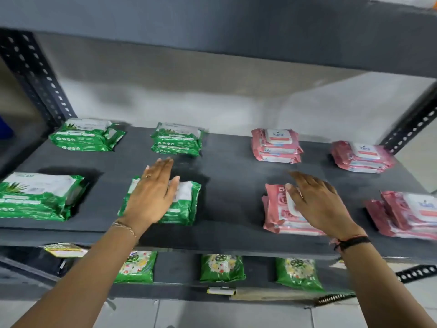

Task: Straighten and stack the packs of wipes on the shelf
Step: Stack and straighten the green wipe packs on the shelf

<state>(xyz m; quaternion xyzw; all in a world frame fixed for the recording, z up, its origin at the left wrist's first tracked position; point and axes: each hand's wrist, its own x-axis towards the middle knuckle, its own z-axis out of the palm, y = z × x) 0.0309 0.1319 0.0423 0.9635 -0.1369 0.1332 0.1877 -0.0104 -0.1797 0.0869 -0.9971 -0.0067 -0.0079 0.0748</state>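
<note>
your left hand (151, 195) and right hand (316, 204) lie spread flat on near-tidy stacks; the front-right pink stack (406, 214) looks skewed.

The shelf (224, 176) board looks matt dark grey and slightly rough; its perforated uprights (35, 74) at ten o'clock look like painted metal. The green packs (186, 197) and pink packs (276, 211) of wipes are glossy, crinkled plastic film. The floor (212, 313) at six o'clock is smooth pale tile.
</note>
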